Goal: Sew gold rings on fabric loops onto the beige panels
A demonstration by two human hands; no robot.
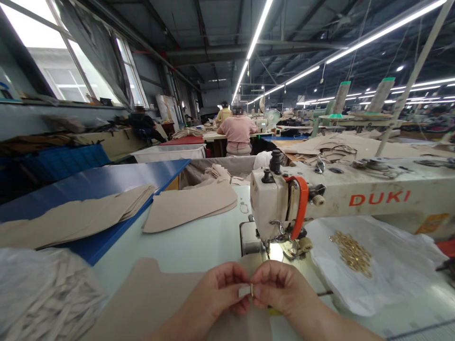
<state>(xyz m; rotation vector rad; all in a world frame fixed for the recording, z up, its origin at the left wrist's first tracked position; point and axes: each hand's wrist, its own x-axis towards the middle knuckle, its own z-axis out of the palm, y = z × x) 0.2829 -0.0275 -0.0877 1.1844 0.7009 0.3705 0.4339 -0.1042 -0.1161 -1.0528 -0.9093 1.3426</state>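
- A small pale strip [244, 291] and a gold ring [252, 290] meet in front of the body, above the surface [174, 251]; fingers crowd them, so the strip may be threaded through the ring, but I cannot be sure.
- The left hand [222, 288] has its fingers curled in, thumb and fingertips pinching the strip.
- The right hand [279, 288] is closed likewise, its thumb and fingertips gripping the ring.
- Beneath them lies a beige panel [152, 296], spreading toward 9 o'clock from the hands.
- At 1 o'clock, near the fingertips, stands the head of a sewing machine [268, 203].
- Between 2 and 3 o'clock, a pile of gold rings [351, 253] lies on a white plastic sheet [394, 265].
- At 11 o'clock is a stack of beige panels [190, 206].
- At 9 o'clock, well apart, is a heap of pale strips [64, 298].
- At 12 o'clock, far off, sits a person in a pink top [237, 130].
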